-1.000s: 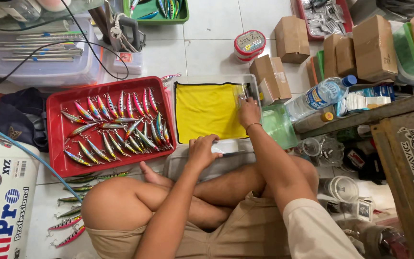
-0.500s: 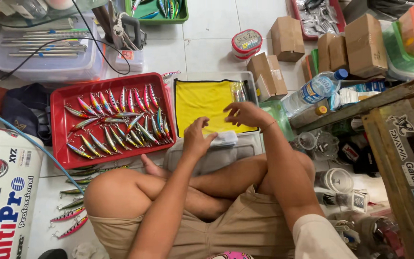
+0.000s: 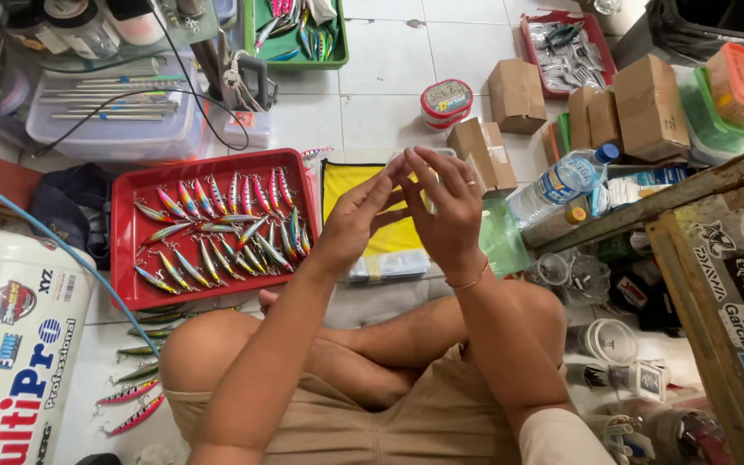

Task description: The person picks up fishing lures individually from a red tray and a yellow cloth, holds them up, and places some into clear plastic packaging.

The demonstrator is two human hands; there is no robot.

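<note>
Hands raised over the yellow cloth (image 3: 356, 181)

Left hand (image 3: 356, 217) and right hand (image 3: 445, 211) meet, fingers loosely spread, pinching something too small to identify; red lure tray (image 3: 127, 258) alongside.

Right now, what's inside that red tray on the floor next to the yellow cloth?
The red tray holds many slim fishing lures in mixed colours, lying in rough rows, some overlapping. The left hand covers none of them. What lies beneath the overlapping lures cannot be seen.
</note>
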